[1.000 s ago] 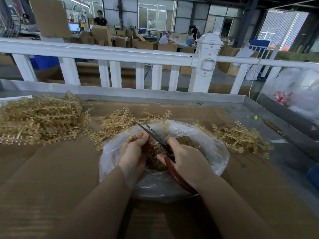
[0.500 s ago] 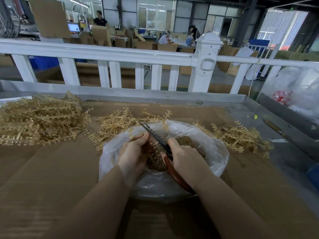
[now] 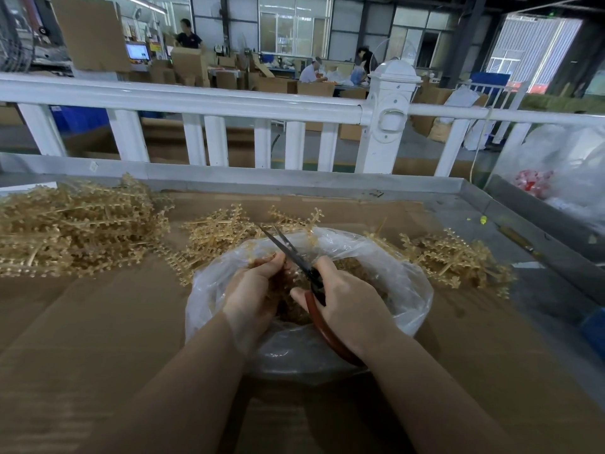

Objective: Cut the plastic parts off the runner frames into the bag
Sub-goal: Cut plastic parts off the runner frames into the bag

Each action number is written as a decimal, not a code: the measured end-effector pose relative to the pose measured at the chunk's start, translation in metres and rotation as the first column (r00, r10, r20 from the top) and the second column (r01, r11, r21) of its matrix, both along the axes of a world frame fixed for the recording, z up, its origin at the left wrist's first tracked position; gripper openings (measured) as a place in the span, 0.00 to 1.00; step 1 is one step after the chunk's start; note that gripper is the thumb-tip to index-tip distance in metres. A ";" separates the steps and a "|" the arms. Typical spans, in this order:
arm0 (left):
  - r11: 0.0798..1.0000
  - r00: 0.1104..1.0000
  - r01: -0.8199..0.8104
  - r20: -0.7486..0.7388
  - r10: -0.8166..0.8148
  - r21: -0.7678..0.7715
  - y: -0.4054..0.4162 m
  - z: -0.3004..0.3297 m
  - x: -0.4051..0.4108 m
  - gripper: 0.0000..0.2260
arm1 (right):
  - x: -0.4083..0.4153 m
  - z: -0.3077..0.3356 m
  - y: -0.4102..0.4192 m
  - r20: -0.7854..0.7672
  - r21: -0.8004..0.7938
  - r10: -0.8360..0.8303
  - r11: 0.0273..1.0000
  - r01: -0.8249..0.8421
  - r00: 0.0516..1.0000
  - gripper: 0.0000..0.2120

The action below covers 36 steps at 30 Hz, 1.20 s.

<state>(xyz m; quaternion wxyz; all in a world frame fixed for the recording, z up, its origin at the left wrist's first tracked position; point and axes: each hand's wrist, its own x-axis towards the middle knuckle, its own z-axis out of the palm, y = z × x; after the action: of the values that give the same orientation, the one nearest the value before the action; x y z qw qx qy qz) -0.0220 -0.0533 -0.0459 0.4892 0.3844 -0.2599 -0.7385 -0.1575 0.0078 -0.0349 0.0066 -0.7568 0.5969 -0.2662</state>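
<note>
Both hands are working over the open bag [image 3: 402, 309], the landmark here. The left hand [image 3: 253, 291] is pinching a runner frame [image 3: 288, 283] above the bag's mouth; the right hand [image 3: 352, 306] is gripping red-handled scissors [image 3: 314, 290], their blades slightly parted and pointing up-left. Cut parts [image 3: 357, 267] are lying inside the bag. The bag is sitting on the cardboard-covered worktop [image 3: 98, 322]. Beyond it more frames [image 3: 222, 231] are lying, with a big pile [image 3: 72, 224] to its far left and another [image 3: 455, 257] to its right. A white railing [image 3: 196, 99] is standing behind.
</note>
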 end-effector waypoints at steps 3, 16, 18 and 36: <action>1.000 1.000 0.006 -0.005 -0.006 0.006 0.000 -0.001 0.001 0.06 | 0.002 0.000 0.000 0.014 0.015 0.002 1.000 -0.002 1.000 0.16; 0.999 0.999 0.034 0.034 -0.034 0.003 0.003 0.003 0.000 0.10 | -0.001 0.000 -0.003 -0.040 -0.047 0.013 0.999 -0.015 0.999 0.14; 0.999 0.998 0.053 0.040 -0.053 -0.010 0.003 0.003 -0.001 0.10 | -0.002 0.000 -0.003 -0.046 -0.049 0.011 0.999 -0.013 0.999 0.14; 0.977 0.993 0.089 -0.062 -0.103 -0.192 0.003 0.016 -0.003 0.10 | -0.007 0.019 -0.010 0.650 0.058 -0.043 0.998 0.007 0.759 0.15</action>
<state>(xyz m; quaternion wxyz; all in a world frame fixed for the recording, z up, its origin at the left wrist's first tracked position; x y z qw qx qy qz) -0.0246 -0.0505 -0.0300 0.4962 0.2964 -0.3293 -0.7467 -0.1645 -0.0019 -0.0158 0.2297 -0.6088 0.5743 -0.4968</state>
